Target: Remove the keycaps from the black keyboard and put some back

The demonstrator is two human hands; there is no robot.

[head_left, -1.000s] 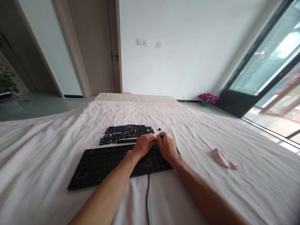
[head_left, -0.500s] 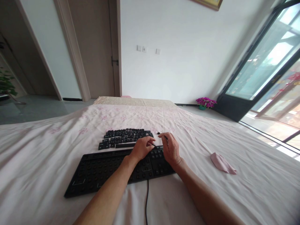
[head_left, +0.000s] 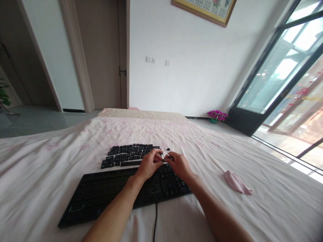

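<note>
A black keyboard with its keycaps off lies on the pink-flowered sheet in front of me. Rows of loose black keycaps are laid out just beyond it. My left hand and my right hand meet above the keyboard's far right end, fingertips together. The right hand pinches a thin wire keycap puller, and the left fingers close on a small dark piece at its tip, probably a keycap. One single keycap lies apart beyond my hands.
A pink cloth lies on the sheet to the right. The keyboard cable runs toward me. A pot of purple flowers stands on the floor by the glass door. A wooden door is at the back.
My view tilted up, so everything sits lower in frame. My right hand drew back from the sheet toward the left hand, and their fingertips now meet.
</note>
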